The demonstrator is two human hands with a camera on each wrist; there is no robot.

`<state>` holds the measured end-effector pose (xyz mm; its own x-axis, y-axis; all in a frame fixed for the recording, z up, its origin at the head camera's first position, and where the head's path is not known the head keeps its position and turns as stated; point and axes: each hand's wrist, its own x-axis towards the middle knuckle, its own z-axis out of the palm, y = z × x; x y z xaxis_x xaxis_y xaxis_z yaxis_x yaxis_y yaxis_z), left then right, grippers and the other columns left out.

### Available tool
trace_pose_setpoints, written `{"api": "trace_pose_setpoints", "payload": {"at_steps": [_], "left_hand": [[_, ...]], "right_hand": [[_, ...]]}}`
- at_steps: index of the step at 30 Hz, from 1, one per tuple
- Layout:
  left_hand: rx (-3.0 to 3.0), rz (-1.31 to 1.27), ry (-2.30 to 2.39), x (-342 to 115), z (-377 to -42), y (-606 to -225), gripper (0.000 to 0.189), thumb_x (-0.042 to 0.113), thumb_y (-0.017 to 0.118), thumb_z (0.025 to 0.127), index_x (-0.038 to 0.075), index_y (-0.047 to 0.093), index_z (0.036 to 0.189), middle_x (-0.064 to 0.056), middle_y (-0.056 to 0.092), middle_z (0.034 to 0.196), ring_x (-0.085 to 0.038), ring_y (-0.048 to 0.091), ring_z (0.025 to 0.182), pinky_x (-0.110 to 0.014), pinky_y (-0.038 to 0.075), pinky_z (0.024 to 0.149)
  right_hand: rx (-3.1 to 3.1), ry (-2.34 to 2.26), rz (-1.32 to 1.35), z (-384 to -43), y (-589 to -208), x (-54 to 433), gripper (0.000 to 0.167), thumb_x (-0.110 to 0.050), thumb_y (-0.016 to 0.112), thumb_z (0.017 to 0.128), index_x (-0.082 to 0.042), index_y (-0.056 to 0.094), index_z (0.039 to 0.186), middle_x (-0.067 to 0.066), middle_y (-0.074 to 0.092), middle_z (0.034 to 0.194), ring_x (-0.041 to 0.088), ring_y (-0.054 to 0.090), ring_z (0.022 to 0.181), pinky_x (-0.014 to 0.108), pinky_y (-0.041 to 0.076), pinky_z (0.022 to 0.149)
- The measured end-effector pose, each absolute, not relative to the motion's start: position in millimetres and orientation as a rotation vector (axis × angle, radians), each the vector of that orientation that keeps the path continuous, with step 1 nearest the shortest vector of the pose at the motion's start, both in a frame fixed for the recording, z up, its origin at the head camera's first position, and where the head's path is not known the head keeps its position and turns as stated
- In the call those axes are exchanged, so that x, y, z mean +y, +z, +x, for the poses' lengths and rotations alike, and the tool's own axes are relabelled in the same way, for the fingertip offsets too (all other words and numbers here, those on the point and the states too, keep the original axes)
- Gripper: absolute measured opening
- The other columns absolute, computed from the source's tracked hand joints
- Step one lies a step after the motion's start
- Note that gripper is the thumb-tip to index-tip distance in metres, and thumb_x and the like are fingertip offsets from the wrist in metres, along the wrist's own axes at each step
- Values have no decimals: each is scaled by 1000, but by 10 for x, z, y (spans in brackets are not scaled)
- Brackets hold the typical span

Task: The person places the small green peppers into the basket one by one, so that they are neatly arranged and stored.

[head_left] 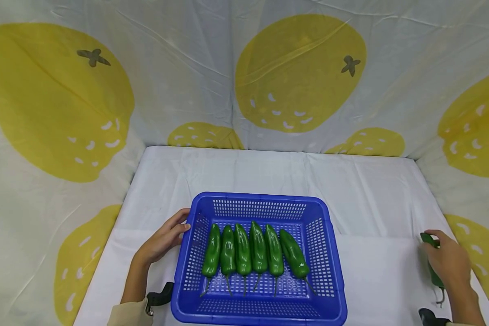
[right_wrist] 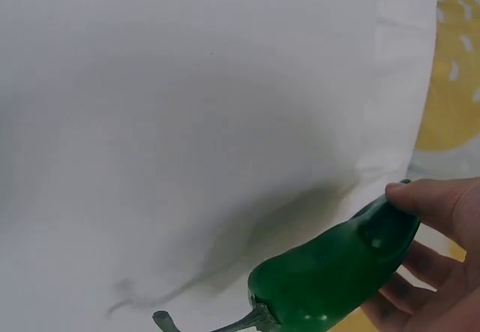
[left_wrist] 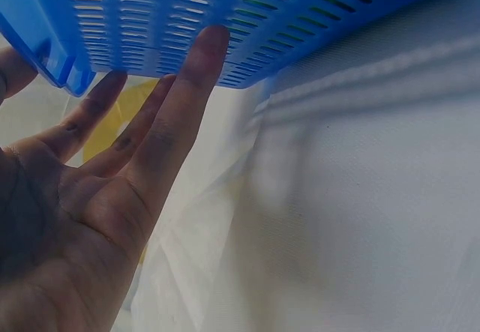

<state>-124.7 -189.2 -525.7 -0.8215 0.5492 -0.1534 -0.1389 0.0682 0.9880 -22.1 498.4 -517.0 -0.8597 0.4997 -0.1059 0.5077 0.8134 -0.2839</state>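
A blue plastic basket (head_left: 261,196) with slotted walls stands at the front of the table in the head view. Several glossy green peppers (head_left: 243,251) lie inside it in a row, stems toward the front. My left hand (head_left: 163,242) holds the basket's left rim, thumb at the lip and long fingers (left_wrist: 176,122) against the outer wall. Over at the right edge of the table, my right hand (head_left: 450,260) pinches another green pepper (right_wrist: 330,279) near its tip, the stem pointing toward the front. That pepper casts a separate shadow on the white cloth beneath.
White cloth (head_left: 375,194) covers the table, with a few creases. Pale fabric walls (head_left: 187,86) printed with large yellow lemons close in the back and both sides. Dark straps sit by each wrist.
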Motion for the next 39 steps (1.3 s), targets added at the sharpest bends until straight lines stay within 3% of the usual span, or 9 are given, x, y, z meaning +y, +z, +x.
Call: {"api": "trace_pose_setpoints", "payload": {"at_steps": [5, 12, 19, 24, 39], "left_hand": [[1844, 402, 1809, -1891, -1246, -5253, 47, 17, 44, 105, 0, 31, 147, -32, 34, 146, -32, 62, 109, -48, 57, 82], [1843, 402, 1809, -1901, -1247, -5254, 47, 18, 44, 105, 1, 31, 147, -31, 34, 146, -31, 62, 109, -48, 57, 82], [1859, 395, 1799, -1894, -1252, -5257, 48, 19, 44, 105, 1, 31, 148, -30, 34, 148, -36, 60, 111, -49, 57, 82], [1872, 410, 1794, -1895, -1250, -5262, 48, 19, 44, 105, -1, 30, 148, -32, 33, 148, -39, 59, 112, -48, 57, 82], [1871, 403, 1800, -1892, -1244, -5263, 46, 18, 44, 105, 1, 32, 147, -31, 35, 146, -32, 62, 109, -48, 58, 82]], "right_hand": [[3041, -565, 694, -296, -5037, 4834, 41, -14, 62, 93, 7, 53, 127, 40, 57, 107, 48, 57, 83, 44, 40, 55], [3059, -691, 570, -446, -4857, 4568, 43, -16, 61, 95, 6, 53, 132, 40, 57, 114, 56, 57, 93, 55, 49, 57], [3050, -774, 483, -581, -4675, 4276, 45, -18, 61, 96, 5, 53, 133, 40, 57, 113, 58, 58, 95, 56, 54, 53], [3058, -829, 428, -661, -4565, 4086, 44, -20, 61, 97, 3, 54, 134, 39, 58, 115, 58, 59, 98, 59, 55, 59], [3015, -1022, 123, -890, -4184, 3481, 45, -22, 65, 97, 0, 56, 135, 39, 61, 113, 54, 64, 95, 49, 59, 62]]}}
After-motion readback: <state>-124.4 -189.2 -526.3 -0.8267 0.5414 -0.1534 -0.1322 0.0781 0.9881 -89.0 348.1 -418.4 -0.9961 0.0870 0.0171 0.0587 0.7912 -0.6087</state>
